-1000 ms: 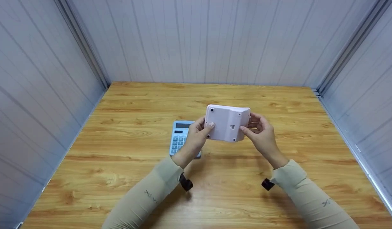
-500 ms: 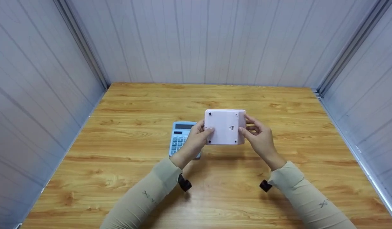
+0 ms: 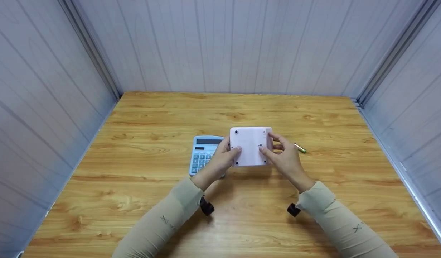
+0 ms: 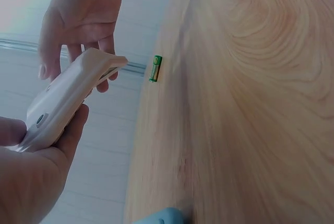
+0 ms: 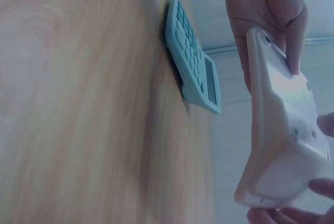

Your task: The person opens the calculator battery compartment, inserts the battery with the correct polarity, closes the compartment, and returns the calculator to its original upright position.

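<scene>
"Starting with what is nearest, how are the hands placed?"

"One side of a pale pink device is pinched by the left hand, its thumb laid on the back. The opposite, thicker end is gripped by the right hand, with the thumb set at a small dark mark and the other fingers curled about the edge."

"Which way is the device turned?"

"It is held above the tabletop, back turned towards the head camera. Its long axis appears to be stretched from hand to hand, so the mark is placed directly under the right thumb and apart from the left one."

"And farther out?"

"On the tabletop, a blue calculator is partly covered by the left hand. Just beyond the right hand, a green battery is seen lying aslant. Behind everything, the tabletop is bounded by a pale wall."
</scene>
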{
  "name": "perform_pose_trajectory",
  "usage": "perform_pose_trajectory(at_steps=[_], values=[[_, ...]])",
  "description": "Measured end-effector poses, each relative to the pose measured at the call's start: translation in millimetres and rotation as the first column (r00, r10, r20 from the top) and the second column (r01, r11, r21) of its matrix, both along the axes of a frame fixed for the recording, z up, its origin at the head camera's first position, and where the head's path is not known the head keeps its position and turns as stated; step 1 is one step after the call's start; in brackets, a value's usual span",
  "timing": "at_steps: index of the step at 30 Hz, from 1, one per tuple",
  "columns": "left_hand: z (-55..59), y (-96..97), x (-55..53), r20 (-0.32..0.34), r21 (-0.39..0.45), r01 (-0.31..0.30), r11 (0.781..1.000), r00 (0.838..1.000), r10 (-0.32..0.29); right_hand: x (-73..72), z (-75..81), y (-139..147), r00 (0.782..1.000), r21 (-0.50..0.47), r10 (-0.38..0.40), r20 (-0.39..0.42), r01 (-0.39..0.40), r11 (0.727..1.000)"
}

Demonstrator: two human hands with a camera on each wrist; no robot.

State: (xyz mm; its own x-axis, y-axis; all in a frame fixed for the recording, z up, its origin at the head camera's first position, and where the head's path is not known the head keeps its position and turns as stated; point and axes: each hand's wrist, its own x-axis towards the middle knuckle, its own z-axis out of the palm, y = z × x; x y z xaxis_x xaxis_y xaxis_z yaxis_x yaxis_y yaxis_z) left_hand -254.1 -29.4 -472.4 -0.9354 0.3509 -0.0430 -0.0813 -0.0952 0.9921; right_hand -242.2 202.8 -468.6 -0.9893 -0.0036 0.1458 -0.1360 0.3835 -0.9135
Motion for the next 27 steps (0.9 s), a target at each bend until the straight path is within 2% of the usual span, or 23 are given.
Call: perform_pose_trajectory(at_steps=[7,13,20,27], values=[[-2.2,1.0,3.6,-0.064,-0.048,0.019,0.999,0.998,-0.022,-0.5,1.0,-6.0,0.999,0.009,-0.032,0.034,0.031,0.999],[-3.1,2.0,5.8,-0.081,-0.071,0.015,0.997,0.997,-0.021,0.4,0.0,-5.9,0.998,-0.007,-0.022,0.056,0.022,1.0],[-4.8,4.8,7.3,-0.131,-0.067,0.005,0.998,0.991,-0.014,0.5,1.1,-4.6,0.997,-0.035,-0.028,0.077,0.031,0.999],[-5.5,3.4,7.6,-0.121,-0.07,0.017,0.997,0.992,-0.025,0.7,-0.4,-4.8,0.998,-0.071,-0.035,0.052,0.039,0.997]])
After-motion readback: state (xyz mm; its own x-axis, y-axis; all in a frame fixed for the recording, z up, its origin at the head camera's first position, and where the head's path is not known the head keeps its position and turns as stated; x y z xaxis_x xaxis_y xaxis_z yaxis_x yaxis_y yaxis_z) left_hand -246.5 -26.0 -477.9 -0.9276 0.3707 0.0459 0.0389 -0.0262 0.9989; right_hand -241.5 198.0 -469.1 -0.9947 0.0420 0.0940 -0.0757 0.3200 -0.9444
